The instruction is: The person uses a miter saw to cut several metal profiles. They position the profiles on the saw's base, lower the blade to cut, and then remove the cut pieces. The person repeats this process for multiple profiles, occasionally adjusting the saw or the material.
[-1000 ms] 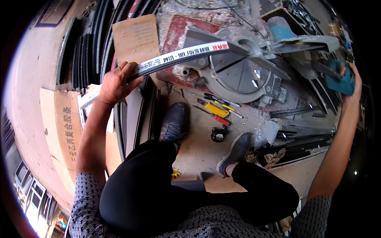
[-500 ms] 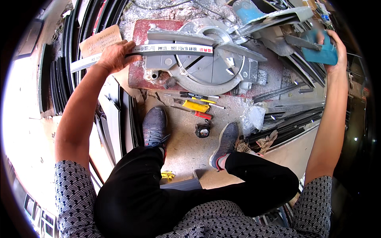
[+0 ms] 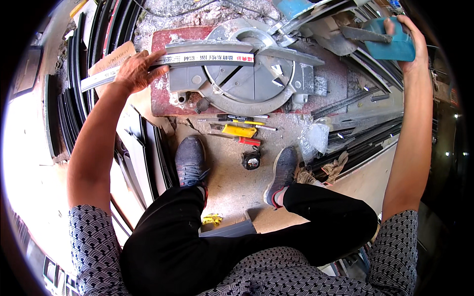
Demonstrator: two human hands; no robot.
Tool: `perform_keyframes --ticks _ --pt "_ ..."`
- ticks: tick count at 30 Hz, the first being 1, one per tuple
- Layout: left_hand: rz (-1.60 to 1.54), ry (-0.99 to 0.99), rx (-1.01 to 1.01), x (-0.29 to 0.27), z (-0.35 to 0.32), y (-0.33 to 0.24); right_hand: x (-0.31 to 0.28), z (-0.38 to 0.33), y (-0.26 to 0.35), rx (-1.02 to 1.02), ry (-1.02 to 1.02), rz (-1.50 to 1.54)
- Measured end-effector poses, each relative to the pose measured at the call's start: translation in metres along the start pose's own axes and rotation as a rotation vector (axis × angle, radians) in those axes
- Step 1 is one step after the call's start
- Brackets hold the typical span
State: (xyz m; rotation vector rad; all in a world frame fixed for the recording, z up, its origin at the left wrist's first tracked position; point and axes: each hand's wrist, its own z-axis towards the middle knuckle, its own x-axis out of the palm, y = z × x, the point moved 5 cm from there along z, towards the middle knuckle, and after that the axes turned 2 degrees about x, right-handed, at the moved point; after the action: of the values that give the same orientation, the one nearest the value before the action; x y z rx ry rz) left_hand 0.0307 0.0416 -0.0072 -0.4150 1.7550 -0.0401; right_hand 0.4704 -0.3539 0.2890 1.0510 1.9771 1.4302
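My left hand (image 3: 138, 72) is closed round a long strip of profile (image 3: 205, 59) with printed white film on its top. The strip lies along the grey fence (image 3: 207, 47) of a mitre saw (image 3: 249, 81), its right end over the round turntable. Its left end sticks out past my wrist, over a piece of cardboard (image 3: 118, 53). At the upper right my right hand (image 3: 417, 45) grips the teal handle (image 3: 382, 47) of the saw, held up away from the turntable. The blade is partly hidden by the guard (image 3: 316, 19).
Between my shoes lie pens (image 3: 247, 121), a yellow-handled tool (image 3: 239, 130), a red-handled screwdriver (image 3: 248, 141) and a black tape measure (image 3: 251, 159). Dark profiles (image 3: 74, 93) stand at the left; more (image 3: 365, 148) lie at the right beside gloves (image 3: 335, 166) and plastic wrap (image 3: 314, 137).
The saw handle in my right hand has moved up in the picture. My left hand and the strip have shifted slightly toward the saw; the whole view has moved a little.
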Motion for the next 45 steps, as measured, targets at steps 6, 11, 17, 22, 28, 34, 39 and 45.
perform_keyframes --ticks 6,11,17,22,28,34,39,45 --pt "0.017 -0.078 0.076 0.009 0.003 0.001 0.003 -0.002 -0.001 -0.006 -0.017 -0.003" --pt "0.057 -0.089 0.109 0.014 0.006 -0.004 0.043 -0.012 -0.008 -0.145 -0.157 -0.049" --pt "0.024 -0.038 0.093 0.01 0.008 -0.006 0.052 -0.018 -0.005 -0.199 -0.26 -0.122" --pt "0.013 -0.034 0.087 0.012 0.008 -0.005 0.047 -0.013 -0.002 -0.233 -0.312 -0.135" --pt "0.016 -0.034 0.102 0.015 0.009 -0.003 0.071 -0.035 -0.01 -0.242 -0.313 -0.082" --pt "-0.002 -0.042 0.114 0.017 0.009 -0.001 0.058 -0.03 -0.01 -0.24 -0.279 -0.112" --pt "-0.002 0.013 0.085 0.016 0.012 -0.003 0.059 -0.028 -0.01 -0.234 -0.275 -0.145" --pt "0.012 0.018 0.082 0.016 0.012 -0.001 0.062 -0.031 -0.01 -0.234 -0.267 -0.165"
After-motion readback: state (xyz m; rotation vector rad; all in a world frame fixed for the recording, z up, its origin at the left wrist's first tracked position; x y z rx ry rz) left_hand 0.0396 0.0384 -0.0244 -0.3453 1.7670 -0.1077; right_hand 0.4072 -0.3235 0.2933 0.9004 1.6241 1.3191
